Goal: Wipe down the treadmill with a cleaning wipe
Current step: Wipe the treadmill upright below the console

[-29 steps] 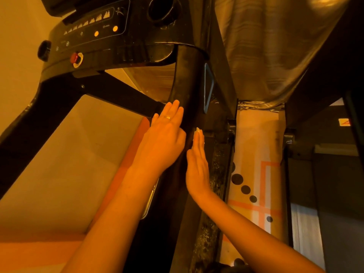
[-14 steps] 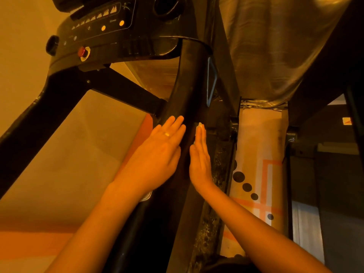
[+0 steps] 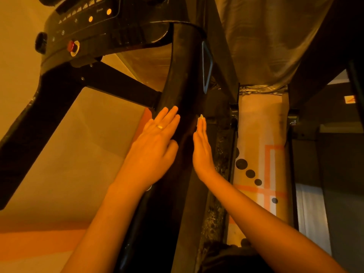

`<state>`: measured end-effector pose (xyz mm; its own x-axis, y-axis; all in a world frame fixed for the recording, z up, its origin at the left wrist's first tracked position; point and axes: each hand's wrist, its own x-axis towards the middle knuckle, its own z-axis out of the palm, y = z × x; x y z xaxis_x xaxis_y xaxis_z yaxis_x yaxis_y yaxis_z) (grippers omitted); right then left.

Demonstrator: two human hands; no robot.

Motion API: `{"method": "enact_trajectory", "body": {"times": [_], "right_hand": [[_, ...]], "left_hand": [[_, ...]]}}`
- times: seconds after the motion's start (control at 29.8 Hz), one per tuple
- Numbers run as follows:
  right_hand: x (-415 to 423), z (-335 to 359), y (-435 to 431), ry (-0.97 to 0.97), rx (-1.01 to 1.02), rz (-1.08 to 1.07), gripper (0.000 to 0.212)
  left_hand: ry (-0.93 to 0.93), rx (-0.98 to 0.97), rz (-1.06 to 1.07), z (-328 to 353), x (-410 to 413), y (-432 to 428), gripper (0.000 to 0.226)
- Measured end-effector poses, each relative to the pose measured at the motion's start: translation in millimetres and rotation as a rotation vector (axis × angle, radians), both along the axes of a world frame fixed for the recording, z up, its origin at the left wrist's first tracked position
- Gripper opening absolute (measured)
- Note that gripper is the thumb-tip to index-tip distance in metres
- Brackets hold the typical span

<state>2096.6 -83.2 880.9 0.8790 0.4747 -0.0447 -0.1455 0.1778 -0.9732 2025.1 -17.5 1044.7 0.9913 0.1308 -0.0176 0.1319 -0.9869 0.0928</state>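
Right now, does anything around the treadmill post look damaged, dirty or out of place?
The side rail right of the upright post is mottled with pale flecks; whether that is grime or worn finish, I cannot tell. Nothing else stands out.

The treadmill upright [image 3: 183,75] is flanked by the left hand [image 3: 155,148] and right hand [image 3: 202,148], upward passage along it is capped by the console [image 3: 102,30], its left is barred by a slanted crossbar [image 3: 120,84], and free room is left over the patterned floor strip [image 3: 262,119].
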Motion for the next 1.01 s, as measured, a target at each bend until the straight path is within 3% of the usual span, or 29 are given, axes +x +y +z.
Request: {"method": "enact_trajectory", "body": {"times": [0.17,0.3,0.47,0.64,0.84,1.01], "right_hand": [[-18,1,-2,-0.249,0.0,-0.014,0.053],[-19,-9,-7,-0.009,0.003,0.004,0.048],[-36,7,-6,-0.242,-0.015,-0.003,0.054],[-32,3,-9,-0.036,-0.046,-0.001,0.047],[-62,7,-14,-0.226,-0.027,0.009,0.052],[-46,4,-9,-0.007,-0.056,-0.021,0.048]], "left_hand": [[-0.005,-0.003,0.018,-1,-1,0,0.062],[-0.012,0.004,0.008,2,-7,-1,0.061],[0.025,-0.077,0.055,8,-48,-1,0.062],[-0.031,-0.089,0.087,-4,-63,-4,0.06],[-0.049,-0.096,0.085,-4,-59,-4,0.06],[-0.047,-0.09,0.084,-5,-58,-4,0.061]]}}
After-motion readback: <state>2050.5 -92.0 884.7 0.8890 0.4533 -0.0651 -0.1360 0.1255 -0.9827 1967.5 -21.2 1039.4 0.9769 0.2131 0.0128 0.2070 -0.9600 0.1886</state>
